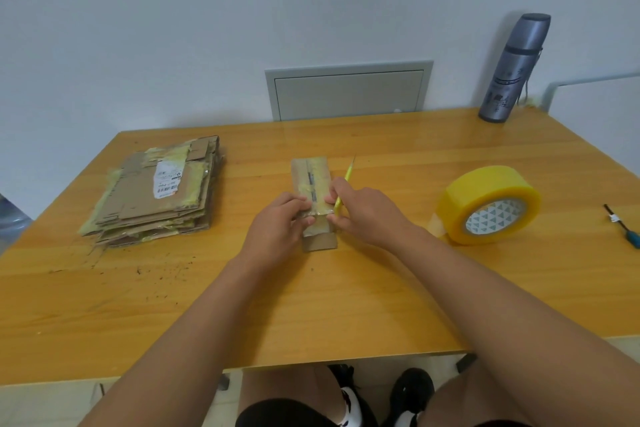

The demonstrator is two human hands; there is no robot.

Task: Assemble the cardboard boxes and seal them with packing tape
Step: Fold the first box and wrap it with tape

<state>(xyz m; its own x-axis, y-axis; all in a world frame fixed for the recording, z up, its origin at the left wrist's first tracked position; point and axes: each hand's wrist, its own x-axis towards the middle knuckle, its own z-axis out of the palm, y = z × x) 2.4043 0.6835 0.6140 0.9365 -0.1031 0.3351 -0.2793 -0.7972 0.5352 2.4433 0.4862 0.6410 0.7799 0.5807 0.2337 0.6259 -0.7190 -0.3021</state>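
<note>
both hands (282,218) (363,211) grip the small box (313,180).

Both bare forearms reach forward and converge at centre. Left hand (284,218) — palm down, fingers curled, pinching the near end of a small box (313,198). Right hand (360,211) — fingers curled around a thin yellow knife (343,194), thumb side toward the left hand.

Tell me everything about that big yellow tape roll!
The tape roll is a fat ring of see-through yellow packing tape, wound on a core printed with small grey triangles. It stands tilted on its edge on the wooden table, to the right of both hands. A loose tape end sticks out at its lower left. Nothing but the table touches it.
</note>
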